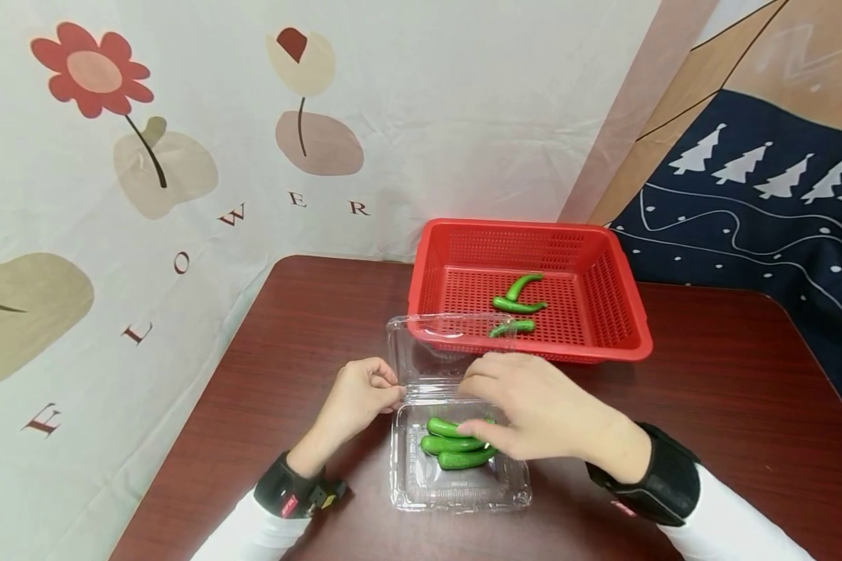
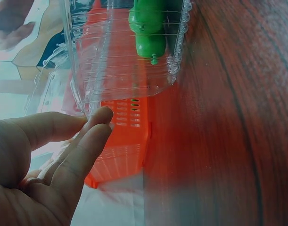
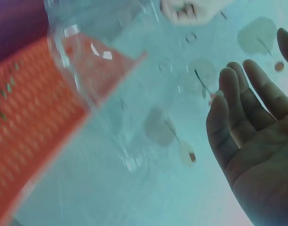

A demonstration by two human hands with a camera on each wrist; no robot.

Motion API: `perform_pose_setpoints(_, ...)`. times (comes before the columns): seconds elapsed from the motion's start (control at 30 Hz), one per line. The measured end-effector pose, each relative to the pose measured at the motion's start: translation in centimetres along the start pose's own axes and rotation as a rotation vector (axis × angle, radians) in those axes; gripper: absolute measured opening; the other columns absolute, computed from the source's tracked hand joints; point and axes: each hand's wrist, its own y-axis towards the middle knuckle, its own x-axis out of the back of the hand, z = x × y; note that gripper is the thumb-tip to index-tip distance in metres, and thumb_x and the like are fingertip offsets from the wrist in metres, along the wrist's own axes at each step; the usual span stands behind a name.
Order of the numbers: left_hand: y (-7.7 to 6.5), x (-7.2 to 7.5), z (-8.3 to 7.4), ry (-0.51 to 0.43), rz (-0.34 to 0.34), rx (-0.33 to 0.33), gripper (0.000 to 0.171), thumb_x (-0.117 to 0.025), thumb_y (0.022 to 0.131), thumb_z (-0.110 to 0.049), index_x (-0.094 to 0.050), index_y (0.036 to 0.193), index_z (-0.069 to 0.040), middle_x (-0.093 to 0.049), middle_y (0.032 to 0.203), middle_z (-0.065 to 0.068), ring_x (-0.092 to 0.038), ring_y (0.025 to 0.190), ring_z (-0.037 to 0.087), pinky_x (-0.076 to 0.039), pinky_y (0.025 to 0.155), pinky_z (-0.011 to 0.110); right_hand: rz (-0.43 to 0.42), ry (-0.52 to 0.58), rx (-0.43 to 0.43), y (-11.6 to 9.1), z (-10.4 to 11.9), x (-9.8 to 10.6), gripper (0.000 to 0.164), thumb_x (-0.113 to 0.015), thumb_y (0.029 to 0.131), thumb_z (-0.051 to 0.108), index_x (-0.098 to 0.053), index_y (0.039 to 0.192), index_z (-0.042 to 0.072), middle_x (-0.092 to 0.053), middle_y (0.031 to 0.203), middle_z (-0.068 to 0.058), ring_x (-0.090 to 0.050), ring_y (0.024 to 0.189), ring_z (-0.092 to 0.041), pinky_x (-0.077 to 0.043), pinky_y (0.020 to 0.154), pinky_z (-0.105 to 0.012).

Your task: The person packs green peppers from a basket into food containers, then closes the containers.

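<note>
A clear plastic clamshell container (image 1: 456,496) lies on the table with its lid (image 1: 424,357) raised at the back. Several green chili peppers (image 1: 465,458) are side by side in the base. At the left end of the hinge, my left hand (image 1: 360,397) pinches the plastic edge between thumb and fingertips; the left wrist view shows this grip against the container wall (image 2: 120,84). My right hand (image 1: 533,409) is over the container's right side, partly covering the peppers' tips. In the right wrist view its fingers (image 3: 228,108) are loosely bent, with nothing between them and the thumb.
Behind the container stands a red plastic basket (image 1: 526,227) holding a few green chili peppers (image 1: 519,306); the raised lid overlaps its front edge in the head view. The dark reddish table (image 1: 309,312) meets a printed cloth backdrop (image 1: 421,101) behind and at the left.
</note>
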Motion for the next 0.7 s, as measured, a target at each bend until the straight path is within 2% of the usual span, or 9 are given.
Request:
perform_pose_setpoints(0.13,0.1,0.0,0.1,-0.003,-0.001,-0.001,0.016,-0.077,0.085,0.009,-0.064,0.082,0.001,-0.076,0.074,0.010,-0.072,0.063,0.016,-0.064,0.060,0.030,-0.057,0.003,-0.030,0.4,-0.7,2.2,0.033,-0.083,0.087,0.039,-0.075,0.109,0.016,-0.070,0.103,0.007,-0.063,0.091,-0.009,-0.059,0.077,-0.031)
perform_pose_setpoints(0.4,0.0,0.1,0.0,-0.027,-0.001,-0.012,0.016,-0.078,0.085,0.008,-0.064,0.083,0.002,-0.076,0.075,0.013,-0.073,0.065,0.019,-0.064,0.061,0.033,-0.177,0.061,-0.023,1.7,-3.4,5.3,0.033,-0.089,0.079,0.020,-0.076,0.108,0.015,-0.072,0.104,0.004,-0.065,0.093,-0.012,-0.061,0.076,-0.037)
perform_pose_setpoints(0.7,0.2,0.1,0.1,-0.003,-0.003,-0.019,0.016,-0.079,0.084,0.007,-0.064,0.082,0.001,-0.075,0.073,0.009,-0.072,0.064,0.016,-0.063,0.060,0.029,-0.248,0.014,-0.096,3.2,-7.6,7.7,0.026,-0.086,0.084,0.016,-0.076,0.107,0.010,-0.072,0.106,-0.001,-0.065,0.095,-0.017,-0.056,0.081,-0.037)
